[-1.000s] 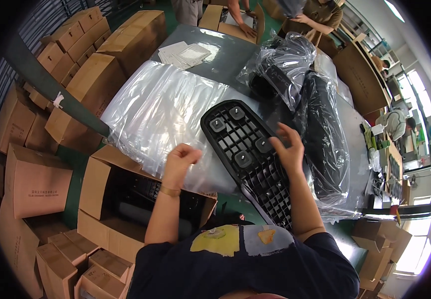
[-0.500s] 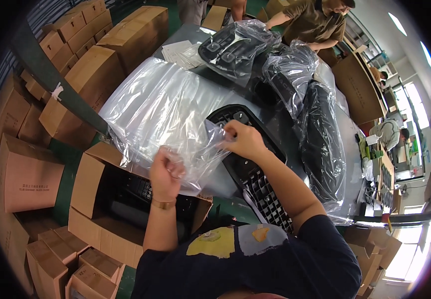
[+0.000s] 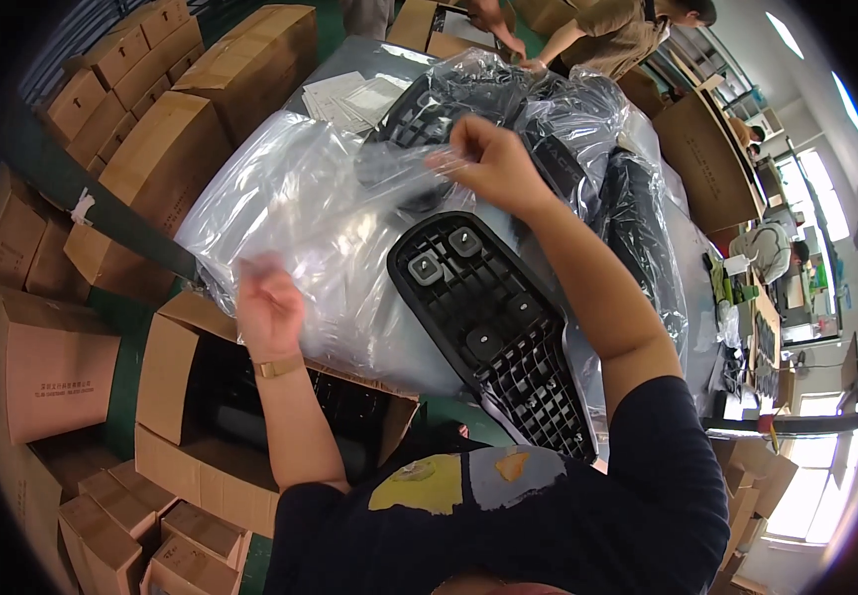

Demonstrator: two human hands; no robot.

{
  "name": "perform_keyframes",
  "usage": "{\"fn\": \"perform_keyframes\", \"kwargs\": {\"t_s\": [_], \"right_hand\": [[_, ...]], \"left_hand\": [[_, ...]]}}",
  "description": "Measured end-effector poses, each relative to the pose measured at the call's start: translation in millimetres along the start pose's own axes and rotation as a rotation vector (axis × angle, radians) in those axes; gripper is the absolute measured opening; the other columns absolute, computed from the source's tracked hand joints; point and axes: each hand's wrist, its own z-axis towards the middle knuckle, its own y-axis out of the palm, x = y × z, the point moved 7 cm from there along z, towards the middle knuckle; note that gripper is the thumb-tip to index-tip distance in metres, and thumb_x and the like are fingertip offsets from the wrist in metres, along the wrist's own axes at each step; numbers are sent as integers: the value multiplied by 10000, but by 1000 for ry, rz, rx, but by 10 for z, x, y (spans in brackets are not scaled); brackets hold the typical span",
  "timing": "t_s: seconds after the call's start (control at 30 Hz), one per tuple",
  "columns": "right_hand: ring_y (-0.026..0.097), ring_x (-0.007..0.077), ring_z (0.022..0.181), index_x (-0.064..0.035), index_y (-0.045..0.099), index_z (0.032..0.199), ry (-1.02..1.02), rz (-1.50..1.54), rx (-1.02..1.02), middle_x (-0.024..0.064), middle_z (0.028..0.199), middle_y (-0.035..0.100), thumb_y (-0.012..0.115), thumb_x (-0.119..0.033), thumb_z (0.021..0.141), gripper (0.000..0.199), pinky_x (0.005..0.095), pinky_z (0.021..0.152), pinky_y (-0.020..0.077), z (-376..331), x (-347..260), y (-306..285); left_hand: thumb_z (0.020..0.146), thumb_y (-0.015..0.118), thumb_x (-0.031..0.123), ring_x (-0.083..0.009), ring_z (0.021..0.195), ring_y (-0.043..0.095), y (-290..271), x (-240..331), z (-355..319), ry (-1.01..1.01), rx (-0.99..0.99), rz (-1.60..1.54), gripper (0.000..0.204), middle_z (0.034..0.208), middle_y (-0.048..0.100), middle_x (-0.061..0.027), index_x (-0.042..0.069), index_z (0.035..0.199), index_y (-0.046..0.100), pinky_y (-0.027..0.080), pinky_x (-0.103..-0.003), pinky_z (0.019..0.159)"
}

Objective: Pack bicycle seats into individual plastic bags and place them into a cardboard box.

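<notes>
Black plastic panel (image 3: 508,325) lies ribbed side up on the table (image 3: 369,61). Beyond its rounded end, the right hand (image 3: 496,164) pinches a clear bag (image 3: 394,180); left of the panel, near a pile of clear bags (image 3: 260,183), the left hand (image 3: 272,305) is blurred, its grip impossible to tell.

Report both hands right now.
Left hand: motion-blurred; whether it grips anything cannot be told.
Right hand: closed, holding clear plastic film.
</notes>
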Motion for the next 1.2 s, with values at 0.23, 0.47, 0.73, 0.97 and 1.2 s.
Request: {"fn": "perform_keyframes", "kwargs": {"t_s": [0.23,0.47,0.73,0.97,1.2], "right_hand": [[585,300,977,-150,616,1069,37,-840,-486,115,1063,615,502,-330,846,309,403,830,468,-33,1011,390],[593,361,954,-61,627,1047,368,-387,-488,187,1018,630,444,-513,883,515,412,831,460,-733,1709,611],[571,403,950,-35,593,1058,360,-355,-340,227,1017,612,437,-460,896,481,451,834,443,-894,1809,681],[581,402,932,-52,612,995,408,-478,-32,204,1034,613,443,-404,897,403,468,822,456,-662,1704,-343],[582,397,978,-55,627,1004,764,-426,146,230,1022,617,410,-405,875,432,457,850,459,-1276,1659,-606]], "left_hand": [[835,557,209,-338,782,539,627,-762,172,817,-351,2179,184,797,576,-139,36,790,603,440,-409,709],[935,429,302,-356,858,564,-257,-1083,246,392,14,2265,338,928,564,-157,23,1026,596,473,-430,717],[945,385,340,-383,841,575,-265,-1221,117,307,173,2338,429,970,546,-187,-13,1164,491,474,-460,688],[910,440,401,-379,718,596,626,-1564,277,345,50,2360,430,788,603,-178,4,1066,485,461,-455,597],[878,533,342,-352,648,577,442,-2017,-7,440,28,2369,296,710,580,-115,53,851,474,431,-440,554]]}}
